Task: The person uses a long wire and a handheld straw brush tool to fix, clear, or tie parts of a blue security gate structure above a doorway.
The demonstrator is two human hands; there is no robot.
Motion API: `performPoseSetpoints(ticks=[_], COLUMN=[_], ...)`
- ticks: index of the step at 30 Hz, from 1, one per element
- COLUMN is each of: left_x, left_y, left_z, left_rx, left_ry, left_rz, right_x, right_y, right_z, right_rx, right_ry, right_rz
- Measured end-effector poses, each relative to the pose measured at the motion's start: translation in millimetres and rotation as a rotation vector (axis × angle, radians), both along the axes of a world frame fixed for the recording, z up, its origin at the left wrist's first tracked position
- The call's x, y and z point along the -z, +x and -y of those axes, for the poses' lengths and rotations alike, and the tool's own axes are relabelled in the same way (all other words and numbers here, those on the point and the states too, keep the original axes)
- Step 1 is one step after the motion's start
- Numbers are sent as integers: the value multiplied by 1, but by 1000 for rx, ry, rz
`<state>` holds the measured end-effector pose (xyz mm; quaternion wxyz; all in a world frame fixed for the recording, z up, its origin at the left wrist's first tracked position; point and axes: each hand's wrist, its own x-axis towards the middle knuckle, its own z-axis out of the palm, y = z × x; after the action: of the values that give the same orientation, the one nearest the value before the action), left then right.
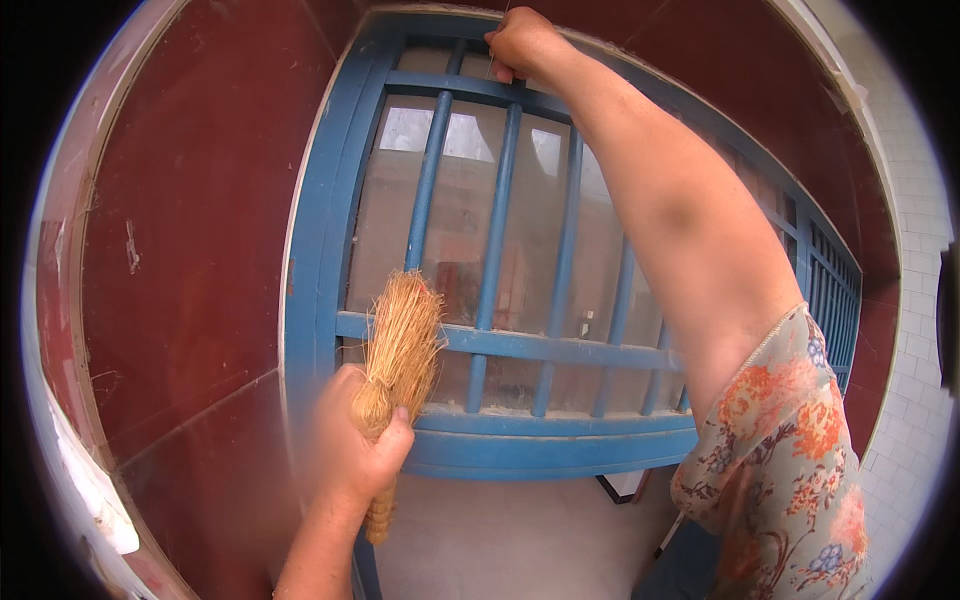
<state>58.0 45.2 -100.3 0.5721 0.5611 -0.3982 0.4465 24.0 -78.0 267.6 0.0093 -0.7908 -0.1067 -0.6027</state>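
A straw hand broom [403, 335] is gripped in my left hand [350, 430], its bristles pointing up and its bound handle [380, 510] showing below my fist. The bristle tips stand in front of a lower part of the blue barred window [365, 75]; I cannot tell if they touch it. My right arm reaches up across the window. At its top edge, my right hand [522, 45] is closed, with a thin line, perhaps a wire or string, running by the fingers. What those fingers hold is too small to make out.
Dark red tiled wall [190, 230] flanks the window on the left, and more red tile lies above. Dusty glass shows behind the blue bars [497, 215]. Below the sill [540, 455] is a pale floor [480, 540]. A white tiled wall [918, 270] stands far right.
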Motion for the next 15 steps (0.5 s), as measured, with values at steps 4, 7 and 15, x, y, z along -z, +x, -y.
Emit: performPoseSetpoints(ticks=[4, 7, 15], left_x=[2, 1, 0], left_y=[3, 1, -1], left_z=[-1, 2, 7], left_rx=[-33, 5, -27], left_ry=[24, -17, 11], left_rz=[10, 31, 17], right_x=[-3, -8, -37], right_y=[9, 1, 20], right_z=[-2, -24, 4], right_rx=[-240, -64, 85], right_ry=[197, 212, 86], right_rz=[-10, -70, -173])
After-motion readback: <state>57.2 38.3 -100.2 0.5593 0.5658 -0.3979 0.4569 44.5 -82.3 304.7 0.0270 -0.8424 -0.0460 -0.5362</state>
